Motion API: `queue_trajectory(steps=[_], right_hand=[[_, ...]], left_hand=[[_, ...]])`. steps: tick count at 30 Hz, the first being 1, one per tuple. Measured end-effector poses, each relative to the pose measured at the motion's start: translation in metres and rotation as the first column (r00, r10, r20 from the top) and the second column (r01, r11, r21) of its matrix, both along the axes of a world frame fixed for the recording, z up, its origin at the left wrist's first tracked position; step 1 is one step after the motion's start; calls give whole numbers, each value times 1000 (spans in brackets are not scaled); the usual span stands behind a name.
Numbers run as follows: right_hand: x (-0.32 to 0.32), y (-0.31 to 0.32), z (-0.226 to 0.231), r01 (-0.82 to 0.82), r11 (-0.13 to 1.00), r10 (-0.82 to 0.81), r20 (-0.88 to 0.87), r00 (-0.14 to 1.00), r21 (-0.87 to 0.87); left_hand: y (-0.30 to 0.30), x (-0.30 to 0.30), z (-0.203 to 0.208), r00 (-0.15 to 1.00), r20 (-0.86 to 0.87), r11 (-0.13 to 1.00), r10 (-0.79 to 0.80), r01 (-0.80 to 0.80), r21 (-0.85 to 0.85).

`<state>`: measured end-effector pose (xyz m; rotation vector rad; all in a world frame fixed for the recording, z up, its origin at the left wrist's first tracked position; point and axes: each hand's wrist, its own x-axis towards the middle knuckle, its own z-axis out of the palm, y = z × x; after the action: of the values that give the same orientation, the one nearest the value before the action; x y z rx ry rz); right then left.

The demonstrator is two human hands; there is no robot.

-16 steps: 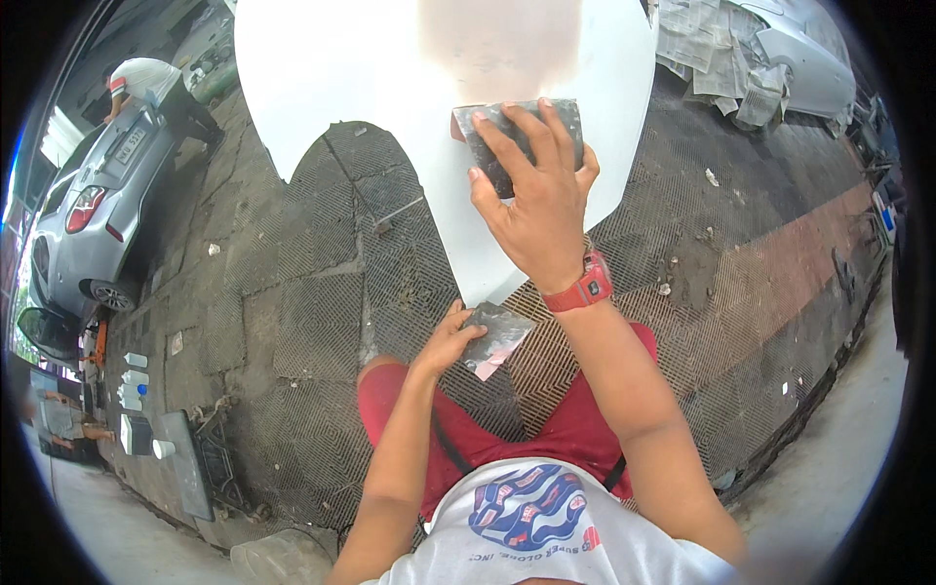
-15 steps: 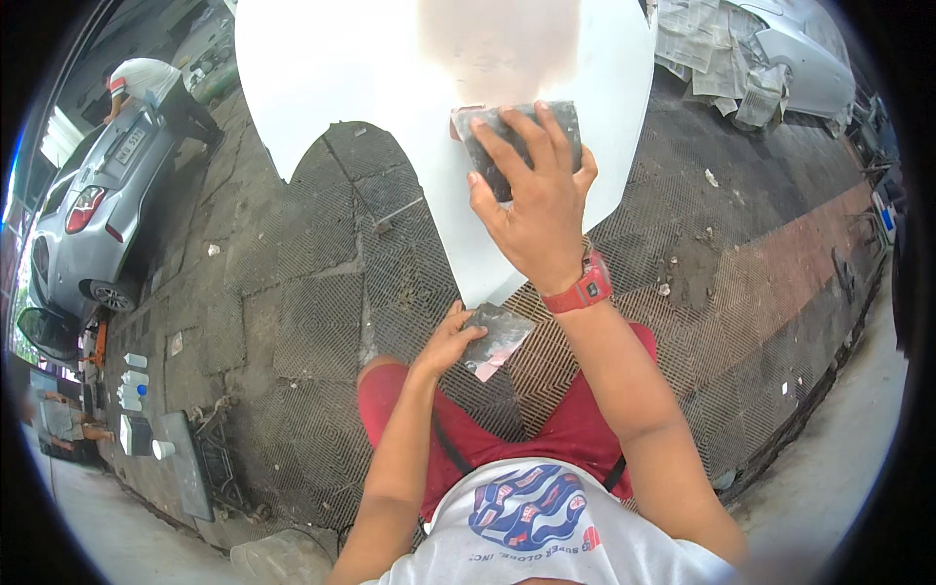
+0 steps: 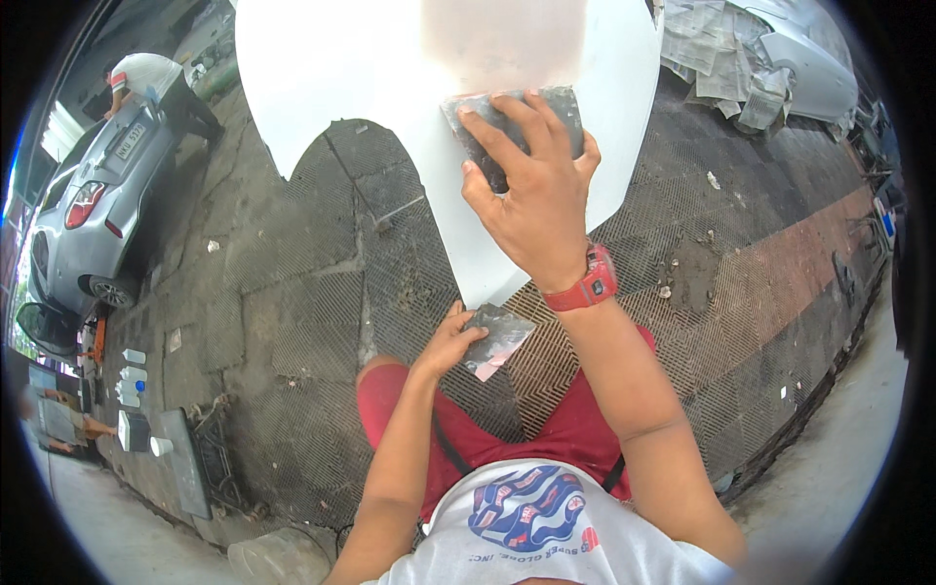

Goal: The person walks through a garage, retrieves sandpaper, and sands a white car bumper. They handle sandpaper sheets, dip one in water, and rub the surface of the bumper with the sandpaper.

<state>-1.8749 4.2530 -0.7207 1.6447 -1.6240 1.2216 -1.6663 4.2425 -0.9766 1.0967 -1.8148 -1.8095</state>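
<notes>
A white car body panel (image 3: 331,68) with a curved cut-out stands in front of me. A brownish-grey patch (image 3: 502,44) covers its upper middle. My right hand (image 3: 538,200), with a red watch on the wrist, grips a dark rectangular putty spreader (image 3: 478,146) against the panel, just below that patch. Pinkish putty shows along the spreader's far edge. Lower down, by the panel's narrow tip, my left hand (image 3: 450,339) pinches a second dark flat spreader (image 3: 499,336) between thumb and fingers. Pink putty marks its lower edge.
A silver car (image 3: 102,195) stands at the left, with a person (image 3: 161,88) bending over it. At the right back is another car (image 3: 799,58), partly covered with newspaper (image 3: 707,44). White bottles (image 3: 130,385) and a cup (image 3: 161,447) sit at lower left on the patterned floor (image 3: 302,322).
My right hand has shifted slightly up and left along the panel with its spreader, which has turned a little. My left hand has stayed in place.
</notes>
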Motion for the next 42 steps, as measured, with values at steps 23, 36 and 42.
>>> queue_trajectory(steps=[23, 36, 42], right_hand=[[2, -3, 0, 20, 999, -18, 50, 999, -26], [14, -9, -62, -14, 1000, 14, -2, 1000, 21], [13, -5, -77, -23, 999, 23, -4, 1000, 50]], left_hand=[[-1, -1, 3, 997, -70, 996, -42, 48, 78], [9, -3, 14, 1000, 11, 1000, 17, -17, 9], [3, -4, 14, 999, -8, 998, -42, 42, 36]])
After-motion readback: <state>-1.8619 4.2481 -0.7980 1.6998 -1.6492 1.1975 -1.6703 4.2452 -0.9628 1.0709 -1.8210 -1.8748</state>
